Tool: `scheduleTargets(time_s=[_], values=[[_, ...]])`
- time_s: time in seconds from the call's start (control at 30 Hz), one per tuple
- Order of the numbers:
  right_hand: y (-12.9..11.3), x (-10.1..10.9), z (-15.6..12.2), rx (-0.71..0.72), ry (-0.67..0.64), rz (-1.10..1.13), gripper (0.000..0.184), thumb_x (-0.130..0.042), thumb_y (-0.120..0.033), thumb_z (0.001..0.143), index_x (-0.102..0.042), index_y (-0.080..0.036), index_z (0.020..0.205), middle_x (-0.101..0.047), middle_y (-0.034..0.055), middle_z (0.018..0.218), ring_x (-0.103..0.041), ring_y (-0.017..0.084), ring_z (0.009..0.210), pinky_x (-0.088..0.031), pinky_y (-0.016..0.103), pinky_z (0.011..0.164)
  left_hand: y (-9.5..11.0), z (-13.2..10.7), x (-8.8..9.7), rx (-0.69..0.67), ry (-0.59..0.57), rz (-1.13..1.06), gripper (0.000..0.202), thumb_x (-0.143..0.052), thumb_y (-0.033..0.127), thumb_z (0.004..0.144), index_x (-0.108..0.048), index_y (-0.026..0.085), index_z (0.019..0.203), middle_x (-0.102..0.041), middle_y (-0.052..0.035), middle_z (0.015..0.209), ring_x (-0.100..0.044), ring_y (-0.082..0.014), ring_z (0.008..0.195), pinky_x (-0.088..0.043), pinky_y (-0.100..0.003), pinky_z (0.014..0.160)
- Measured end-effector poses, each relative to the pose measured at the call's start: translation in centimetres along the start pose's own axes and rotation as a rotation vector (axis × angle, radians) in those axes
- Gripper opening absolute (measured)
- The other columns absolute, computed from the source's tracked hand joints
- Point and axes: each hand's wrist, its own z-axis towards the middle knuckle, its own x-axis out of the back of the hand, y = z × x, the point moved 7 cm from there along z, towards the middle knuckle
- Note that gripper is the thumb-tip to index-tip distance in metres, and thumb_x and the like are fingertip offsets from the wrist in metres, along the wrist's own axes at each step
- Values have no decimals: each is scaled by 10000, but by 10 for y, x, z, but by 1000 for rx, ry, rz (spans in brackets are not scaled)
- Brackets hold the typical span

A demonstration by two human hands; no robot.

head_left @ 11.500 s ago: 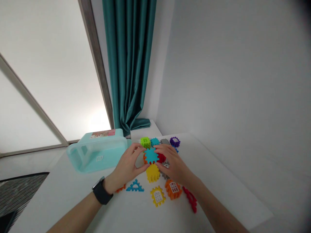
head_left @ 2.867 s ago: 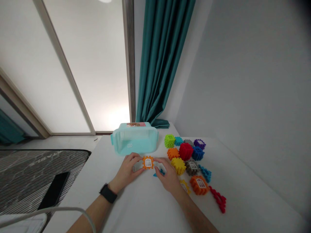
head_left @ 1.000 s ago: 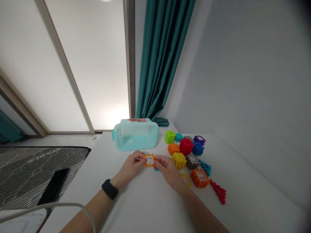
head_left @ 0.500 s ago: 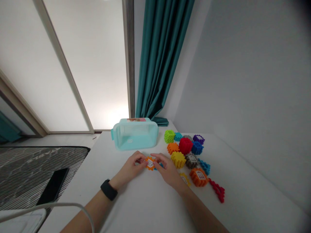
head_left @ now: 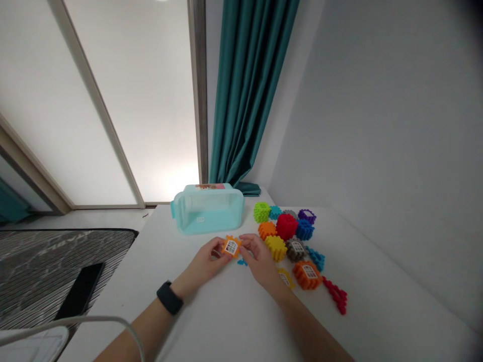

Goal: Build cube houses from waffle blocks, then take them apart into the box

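Note:
An orange toothed building piece (head_left: pixel 231 246) with a white window sticker is held up in front of me, its sticker side facing me. My left hand (head_left: pixel 210 256) grips its left edge between thumb and fingers. At its right edge my right hand (head_left: pixel 257 257) has thumb and fingers closed on it. A small blue toothed piece (head_left: pixel 242 262) lies on the table below, partly hidden by the right hand. By my right wrist is a flat yellow piece (head_left: pixel 286 278) with a sticker, partly covered.
A turquoise plastic bin (head_left: pixel 207 223) lies on its side at the table's back. To the right sit several toothed blocks, among them a red block (head_left: pixel 287 227), a yellow block (head_left: pixel 275 248) and an orange block (head_left: pixel 307 275). A white cable (head_left: pixel 113 318) loops at lower left.
The orange piece has risen a little and tilted, showing its sticker more fully. My hands moved slightly with it, and more of the blue piece below shows.

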Motion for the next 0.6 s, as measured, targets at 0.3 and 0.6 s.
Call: scheduleTargets(time_s=[0.3,0.6], values=[[-5,4,1,14,15,-26,250,-627,-413,874,-627,-204,1010,-700,46,869,-645,197,849,-517,353,786,25,-8,11,-356,128,485,483,-730,291,824,-565,250,1276,-580,-116,1215,-583,-266,1120,-512,-440,959],[-19,-10,-6,-152,-136,224,446,-661,-429,839,-553,-266,1239,-672,2,851,-640,184,846,-495,301,726,35,-13,18,-424,234,641,401,-714,396,846,-619,236,1201,-599,-127,1204,-590,-280,1107,-509,-443,948]])
